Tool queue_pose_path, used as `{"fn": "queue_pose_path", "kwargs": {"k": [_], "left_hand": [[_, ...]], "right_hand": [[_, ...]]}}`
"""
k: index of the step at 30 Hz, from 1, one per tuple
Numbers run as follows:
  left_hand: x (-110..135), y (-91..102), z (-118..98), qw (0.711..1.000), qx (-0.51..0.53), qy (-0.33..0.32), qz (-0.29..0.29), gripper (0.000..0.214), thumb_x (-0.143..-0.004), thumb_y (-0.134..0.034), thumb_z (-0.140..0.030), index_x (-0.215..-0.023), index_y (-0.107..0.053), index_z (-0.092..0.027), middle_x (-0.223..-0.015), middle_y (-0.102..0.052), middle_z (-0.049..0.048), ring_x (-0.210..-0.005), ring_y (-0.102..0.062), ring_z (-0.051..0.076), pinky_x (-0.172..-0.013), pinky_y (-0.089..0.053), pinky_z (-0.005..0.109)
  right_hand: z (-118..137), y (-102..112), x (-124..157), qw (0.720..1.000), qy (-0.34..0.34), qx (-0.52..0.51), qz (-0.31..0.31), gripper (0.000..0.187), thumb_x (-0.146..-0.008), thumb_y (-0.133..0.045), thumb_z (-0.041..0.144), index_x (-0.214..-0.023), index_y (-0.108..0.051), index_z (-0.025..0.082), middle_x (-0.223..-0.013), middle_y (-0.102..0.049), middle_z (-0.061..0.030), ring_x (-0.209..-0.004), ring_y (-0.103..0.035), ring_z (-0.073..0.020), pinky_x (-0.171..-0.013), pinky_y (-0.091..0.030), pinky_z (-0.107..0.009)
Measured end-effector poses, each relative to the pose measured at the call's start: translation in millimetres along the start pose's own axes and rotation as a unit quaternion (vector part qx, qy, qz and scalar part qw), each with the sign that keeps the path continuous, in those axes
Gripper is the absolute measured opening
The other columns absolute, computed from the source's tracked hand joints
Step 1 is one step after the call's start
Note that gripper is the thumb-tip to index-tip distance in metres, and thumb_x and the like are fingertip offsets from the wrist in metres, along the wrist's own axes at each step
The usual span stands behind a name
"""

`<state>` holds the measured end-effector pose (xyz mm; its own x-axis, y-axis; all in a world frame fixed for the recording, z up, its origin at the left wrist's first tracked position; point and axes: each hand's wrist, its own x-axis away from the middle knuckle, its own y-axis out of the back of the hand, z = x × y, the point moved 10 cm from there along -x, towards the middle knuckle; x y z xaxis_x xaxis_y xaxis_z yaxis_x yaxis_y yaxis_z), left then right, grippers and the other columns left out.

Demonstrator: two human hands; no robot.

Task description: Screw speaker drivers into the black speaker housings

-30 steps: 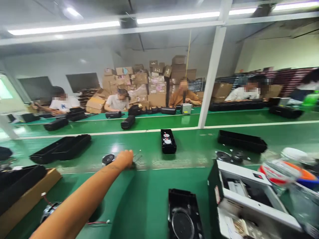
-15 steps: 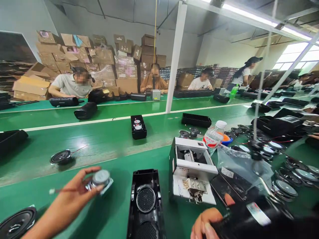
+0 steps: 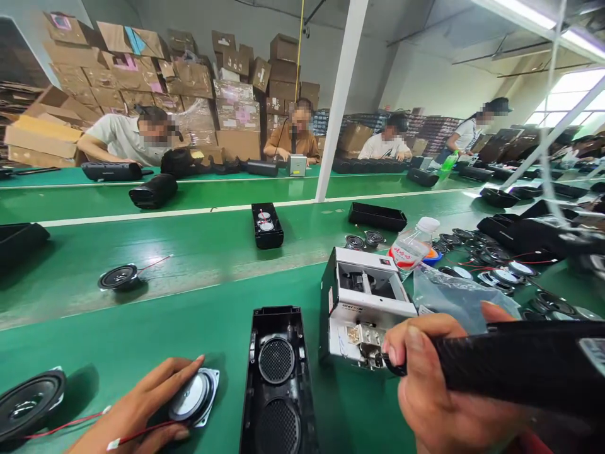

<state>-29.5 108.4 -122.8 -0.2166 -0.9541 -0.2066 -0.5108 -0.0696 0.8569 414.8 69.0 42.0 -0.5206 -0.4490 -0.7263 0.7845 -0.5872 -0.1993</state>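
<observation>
My left hand (image 3: 137, 410) grips a small speaker driver (image 3: 193, 397) with a silver magnet and a red wire, pressing it on the green bench at the bottom left. Right beside it lies an open black speaker housing (image 3: 278, 378) with two round grilles inside. My right hand (image 3: 435, 384) is wrapped round a thick black electric screwdriver (image 3: 524, 362), whose tip sits against the front of a white screw feeder box (image 3: 363, 306).
A larger black speaker (image 3: 29, 403) lies at the far left. On the green conveyor (image 3: 198, 252) are a loose driver (image 3: 118, 277) and a black housing (image 3: 267, 226). A water bottle (image 3: 413, 246), plastic bag and several drivers (image 3: 501, 274) crowd the right. Other people sit across the line.
My left hand drew back from the conveyor with the small driver and set it down beside the housing. My right hand came up with the screwdriver to the feeder box.
</observation>
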Motion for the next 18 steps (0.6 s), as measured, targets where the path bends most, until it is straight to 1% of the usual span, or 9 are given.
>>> {"fn": "queue_pose_path", "kwargs": {"k": [3, 6, 9, 12, 13, 14, 15, 16, 18], "left_hand": [[-6.6, 0.7, -6.5, 0.998, 0.028, -0.016, 0.058, 0.053, -0.096, -0.071, -0.06, -0.145, -0.079, -0.043, -0.144, -0.082, -0.0001, -0.127, -0.081, 0.038, -0.106, -0.068, 0.045], [-20.8, 22.5, -23.2, 0.998, 0.057, 0.017, 0.034, 0.052, -0.093, -0.079, -0.063, -0.14, -0.08, -0.041, -0.138, -0.084, 0.0016, -0.123, -0.082, 0.036, -0.103, -0.07, 0.042], [-36.8, 39.3, -59.0, 0.991, 0.123, 0.046, 0.032, 0.054, -0.092, -0.081, -0.064, -0.138, -0.079, -0.037, -0.131, -0.084, 0.0037, -0.114, -0.084, 0.034, -0.092, -0.073, 0.041], [-52.3, 43.0, -111.5, 0.977, 0.201, 0.027, 0.062, 0.05, -0.091, -0.082, -0.057, -0.136, -0.078, -0.035, -0.133, -0.082, 0.0045, -0.116, -0.081, 0.033, -0.102, -0.07, 0.047], [-57.1, 42.1, -130.8, 0.975, 0.212, 0.003, 0.072, 0.048, -0.092, -0.082, -0.053, -0.136, -0.078, -0.034, -0.137, -0.081, 0.0047, -0.121, -0.079, 0.034, -0.109, -0.066, 0.052], [-61.5, 39.8, -149.2, 0.974, 0.211, -0.028, 0.081, 0.046, -0.092, -0.083, -0.048, -0.135, -0.078, -0.033, -0.137, -0.08, 0.0047, -0.124, -0.077, 0.033, -0.118, -0.06, 0.057], [-65.2, 35.6, -165.1, 0.974, 0.198, -0.06, 0.092, 0.043, -0.091, -0.083, -0.041, -0.133, -0.077, -0.032, -0.134, -0.081, 0.0043, -0.124, -0.076, 0.032, -0.127, -0.051, 0.062], [-68.3, 28.6, -177.7, 0.975, 0.176, -0.088, 0.106, 0.041, -0.09, -0.084, -0.033, -0.13, -0.077, -0.031, -0.129, -0.081, 0.0035, -0.122, -0.075, 0.031, -0.133, -0.041, 0.065], [-73.7, 10.7, -191.0, 0.977, 0.117, -0.122, 0.133, 0.038, -0.086, -0.085, -0.023, -0.124, -0.077, -0.027, -0.115, -0.08, 0.0022, -0.112, -0.074, 0.027, -0.14, -0.025, 0.068]], "right_hand": [[-2.5, -3.5, 2.5, 1.0, -0.022, -0.004, 0.017, 0.055, -0.1, -0.08, 0.015, -0.145, -0.05, 0.024, -0.073, -0.066, 0.009, -0.053, -0.06, -0.0157, -0.059, -0.058, -0.033], [-9.4, -10.2, 12.0, 0.994, -0.096, -0.006, 0.049, 0.057, -0.099, -0.082, 0.019, -0.15, -0.055, 0.022, -0.068, -0.064, 0.0082, -0.047, -0.057, -0.0136, -0.048, -0.054, -0.027], [-15.2, -19.6, 28.6, 0.981, -0.175, -0.021, 0.077, 0.064, -0.101, -0.08, 0.021, -0.159, -0.052, 0.025, -0.066, -0.062, 0.008, -0.045, -0.056, -0.0144, -0.044, -0.054, -0.027], [-11.3, -22.1, 34.2, 0.979, -0.187, -0.062, 0.054, 0.075, -0.101, -0.078, 0.018, -0.166, -0.046, 0.033, -0.064, -0.059, 0.0098, -0.044, -0.053, -0.0149, -0.045, -0.054, -0.029], [-9.2, -24.3, 32.6, 0.98, -0.18, -0.075, 0.049, 0.07, -0.101, -0.077, 0.017, -0.162, -0.05, 0.036, -0.063, -0.058, 0.0107, -0.043, -0.051, -0.0143, -0.046, -0.054, -0.029], [-7.3, -28.6, 29.6, 0.98, -0.17, -0.091, 0.051, 0.054, -0.101, -0.076, 0.018, -0.149, -0.061, 0.036, -0.062, -0.056, 0.011, -0.042, -0.048, -0.0132, -0.046, -0.054, -0.029], [-5.2, -35.2, 25.7, 0.98, -0.159, -0.105, 0.058, 0.03, -0.102, -0.075, 0.021, -0.129, -0.07, 0.033, -0.06, -0.054, 0.0106, -0.041, -0.045, -0.0122, -0.046, -0.054, -0.028], [-3.4, -43.7, 21.4, 0.98, -0.148, -0.114, 0.07, 0.005, -0.103, -0.074, 0.025, -0.105, -0.071, 0.029, -0.057, -0.051, 0.0097, -0.042, -0.044, -0.0116, -0.047, -0.054, -0.027], [0.0, -61.6, 13.3, 0.983, -0.128, -0.107, 0.08, 0.033, -0.103, -0.073, 0.034, -0.075, -0.058, 0.024, -0.052, -0.047, 0.0078, -0.044, -0.044, -0.0113, -0.049, -0.053, -0.026]]}}
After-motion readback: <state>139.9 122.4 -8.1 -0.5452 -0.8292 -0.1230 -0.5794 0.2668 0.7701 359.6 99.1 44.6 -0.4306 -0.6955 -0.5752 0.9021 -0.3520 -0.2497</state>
